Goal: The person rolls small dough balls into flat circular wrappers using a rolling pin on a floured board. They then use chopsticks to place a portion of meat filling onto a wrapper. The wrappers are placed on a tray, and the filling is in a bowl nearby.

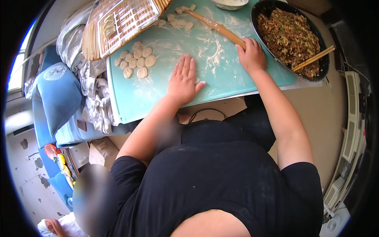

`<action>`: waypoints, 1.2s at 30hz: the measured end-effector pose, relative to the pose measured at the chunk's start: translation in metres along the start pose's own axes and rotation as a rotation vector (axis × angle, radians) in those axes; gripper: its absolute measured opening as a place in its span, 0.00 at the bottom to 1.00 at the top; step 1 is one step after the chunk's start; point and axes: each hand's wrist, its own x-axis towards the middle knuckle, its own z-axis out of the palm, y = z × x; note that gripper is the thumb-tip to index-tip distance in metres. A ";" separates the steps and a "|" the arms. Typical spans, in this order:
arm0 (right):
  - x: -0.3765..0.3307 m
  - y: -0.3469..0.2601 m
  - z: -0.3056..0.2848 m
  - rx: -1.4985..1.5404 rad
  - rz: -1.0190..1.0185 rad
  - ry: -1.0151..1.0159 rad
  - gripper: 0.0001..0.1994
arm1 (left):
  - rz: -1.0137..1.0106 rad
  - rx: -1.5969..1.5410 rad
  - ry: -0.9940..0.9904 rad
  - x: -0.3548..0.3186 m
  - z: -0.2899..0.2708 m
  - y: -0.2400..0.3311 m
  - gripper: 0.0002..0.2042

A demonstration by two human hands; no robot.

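My left hand presses flat on the floured green mat, fingers stretched out, with a small pale bit of dough showing beside its thumb. Whether more dough lies under the palm is hidden. In my right hand is the near end of a wooden rolling pin, which slants away to the far left across the mat. To the left of my left hand lie several small, round flattened dough pieces. More dough pieces are scattered near the pin's far end.
A black pan of chopped filling, with chopsticks across it, stands at right. Far left, a woven tray overhangs the mat; a bowl is at the back. Another person's hand shows lower left.
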 end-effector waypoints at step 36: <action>-0.005 -0.010 -0.009 -0.059 -0.127 0.046 0.14 | -0.471 0.079 0.263 0.039 -0.018 -0.099 0.32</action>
